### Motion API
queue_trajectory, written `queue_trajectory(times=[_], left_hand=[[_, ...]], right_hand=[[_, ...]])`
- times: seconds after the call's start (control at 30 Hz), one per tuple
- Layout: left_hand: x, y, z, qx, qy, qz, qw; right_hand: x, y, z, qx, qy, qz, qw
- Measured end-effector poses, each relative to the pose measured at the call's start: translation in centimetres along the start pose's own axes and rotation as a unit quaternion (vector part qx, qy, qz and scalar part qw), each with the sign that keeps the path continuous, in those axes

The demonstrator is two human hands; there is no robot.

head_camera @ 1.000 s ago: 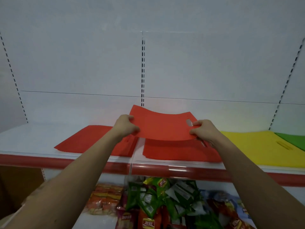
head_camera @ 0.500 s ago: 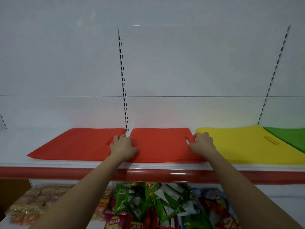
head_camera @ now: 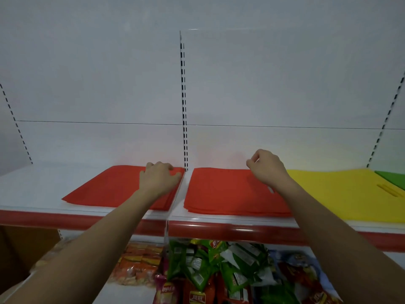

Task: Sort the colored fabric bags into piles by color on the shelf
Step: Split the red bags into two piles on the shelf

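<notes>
Both hands have come off the red bag I laid down half a second ago: it now lies flat on top of the right red pile (head_camera: 232, 191), while my left hand (head_camera: 158, 179) has shifted onto the left red pile (head_camera: 114, 189) and my right hand (head_camera: 266, 168) has lifted above the right one. The left hand's fingers curl at the far right corner of its pile, touching the top bag; whether they have actually pinched a layer I cannot tell. The right hand hovers with fingers loosely bent and holds nothing. Both red piles sit on the shelf (head_camera: 32, 185), apart on either side of the upright (head_camera: 185, 132), with the yellow pile (head_camera: 333, 194) just beside the right red one and a green pile (head_camera: 392, 178) at the far right edge. I judge the step in hand to be taking the next red bag from the left pile across to the right. To do it well I should peel only one layer at the corner, bring the right hand over to the opposite edge, carry it level, and square its edges to the pile so the stack stays clear of the yellow. Snack packets (head_camera: 197, 270) fill the tier below.
</notes>
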State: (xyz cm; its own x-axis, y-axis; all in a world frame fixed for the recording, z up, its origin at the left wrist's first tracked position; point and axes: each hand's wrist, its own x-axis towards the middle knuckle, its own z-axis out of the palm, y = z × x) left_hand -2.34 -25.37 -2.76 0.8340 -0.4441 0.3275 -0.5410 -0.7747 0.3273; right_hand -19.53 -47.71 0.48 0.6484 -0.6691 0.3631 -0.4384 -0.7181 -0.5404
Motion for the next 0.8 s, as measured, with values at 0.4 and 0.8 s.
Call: queue_trajectory(times=[0.4, 0.8], left_hand=[[1.6, -14.1, -5.5, -0.037, 0.036, -0.028, 0.998], [3.1, -27.1, -2.4, -0.067, -0.019, -0.068, 0.995]], right_hand=[[-2.2, -15.0, 8.5, 0.0, -0.091, -0.039, 0.995], [-5.4, -17.9, 22.7, -0.025, -0.019, 0.101, 0.994]])
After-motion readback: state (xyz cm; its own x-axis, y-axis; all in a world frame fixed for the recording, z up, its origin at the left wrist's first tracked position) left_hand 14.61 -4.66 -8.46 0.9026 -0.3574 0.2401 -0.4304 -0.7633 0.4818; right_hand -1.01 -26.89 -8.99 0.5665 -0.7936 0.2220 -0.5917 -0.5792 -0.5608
